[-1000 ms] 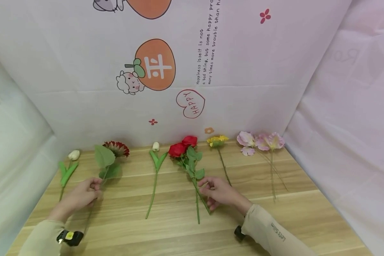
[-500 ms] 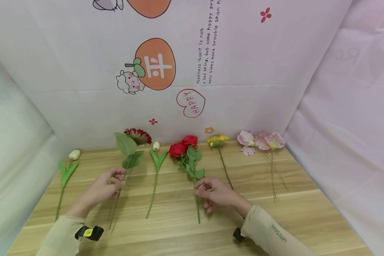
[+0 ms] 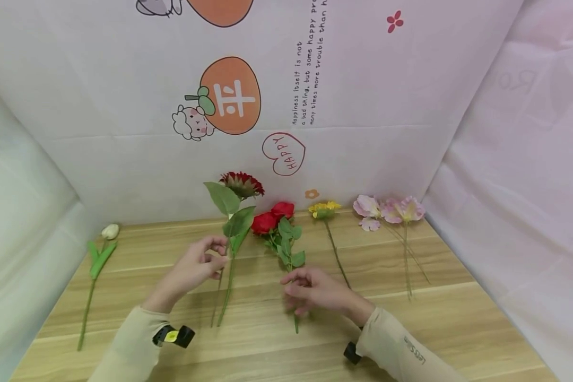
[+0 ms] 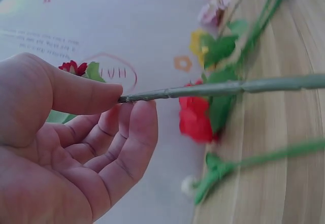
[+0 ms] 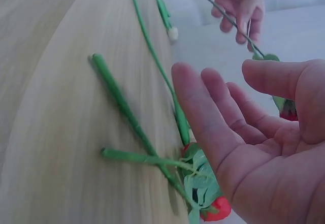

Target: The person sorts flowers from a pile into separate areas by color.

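My left hand (image 3: 196,268) pinches the thin stem of a dark red, daisy-like flower (image 3: 242,187) with broad green leaves. In the left wrist view its stem (image 4: 228,88) runs between thumb and fingertips. The flower is raised above the table, in front of a tulip (image 3: 226,297) whose bloom it hides in the head view. My right hand (image 3: 317,290) hovers over the stems of two red roses (image 3: 265,223), which lie crossed on the table. The right wrist view shows that hand (image 5: 259,148) with its fingers apart and nothing between them.
A white tulip (image 3: 95,260) lies at the far left of the wooden table (image 3: 148,297). Right of the roses lie a yellow flower (image 3: 324,209) and pale pink flowers (image 3: 403,211). A printed white cloth (image 3: 363,106) stands behind, with white cloth at both sides.
My left hand has carried the dark red flower rightward and up, from near the left tulip to over the middle one. The right hand has shifted slightly left over the rose stems.
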A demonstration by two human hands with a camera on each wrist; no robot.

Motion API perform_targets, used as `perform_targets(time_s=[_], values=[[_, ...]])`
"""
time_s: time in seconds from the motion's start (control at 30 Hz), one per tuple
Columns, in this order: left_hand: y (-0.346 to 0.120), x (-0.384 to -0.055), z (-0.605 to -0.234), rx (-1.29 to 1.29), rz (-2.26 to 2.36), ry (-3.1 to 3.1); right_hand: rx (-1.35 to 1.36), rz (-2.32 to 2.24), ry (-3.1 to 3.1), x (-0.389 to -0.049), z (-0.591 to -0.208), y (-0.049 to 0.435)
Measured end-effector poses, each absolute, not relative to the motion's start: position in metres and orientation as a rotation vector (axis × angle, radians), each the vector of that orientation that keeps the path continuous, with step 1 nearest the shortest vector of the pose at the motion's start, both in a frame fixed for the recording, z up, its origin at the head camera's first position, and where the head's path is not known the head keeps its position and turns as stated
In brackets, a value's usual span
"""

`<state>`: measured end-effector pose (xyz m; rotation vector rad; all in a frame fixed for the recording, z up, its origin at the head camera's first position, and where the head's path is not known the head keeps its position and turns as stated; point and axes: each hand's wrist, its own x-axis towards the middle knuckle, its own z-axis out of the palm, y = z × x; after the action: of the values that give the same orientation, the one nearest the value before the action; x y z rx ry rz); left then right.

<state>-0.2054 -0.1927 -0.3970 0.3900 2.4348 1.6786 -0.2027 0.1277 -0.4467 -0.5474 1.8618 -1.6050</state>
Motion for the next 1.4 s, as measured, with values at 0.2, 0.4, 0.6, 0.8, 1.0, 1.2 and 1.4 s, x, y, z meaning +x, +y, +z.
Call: perform_targets(time_s=[0.2, 0.4, 0.6, 0.8, 1.0, 1.2, 1.4], values=[[-0.163, -0.205, -0.395, 0.461, 1.785, 2.362, -0.550, -1.638, 1.812, -0.198, -0.441, 0.118], [-0.132, -0.201, -0.391, 0.524, 1.879, 2.285, -0.573, -1.672, 1.754, -0.198, -0.442, 0.112], [-0.111, -0.202, -0.391, 0.585, 1.934, 2.253, -0.581, -1.706, 1.715, -0.199, -0.442, 0.107], [-0.100, -0.202, -0.393, 0.601, 1.976, 2.242, -0.621, -1.749, 1.711, -0.198, -0.440, 0.103], [-0.095, -0.201, -0.393, 0.601, 2.029, 2.220, -0.614, -1.783, 1.718, -0.195, -0.437, 0.103], [-0.095, -0.201, -0.390, 0.578, 2.061, 2.218, -0.620, -1.782, 1.761, -0.192, -0.440, 0.107], [-0.095, -0.204, -0.388, 0.547, 2.101, 2.228, -0.620, -1.775, 1.771, -0.191, -0.440, 0.107]])
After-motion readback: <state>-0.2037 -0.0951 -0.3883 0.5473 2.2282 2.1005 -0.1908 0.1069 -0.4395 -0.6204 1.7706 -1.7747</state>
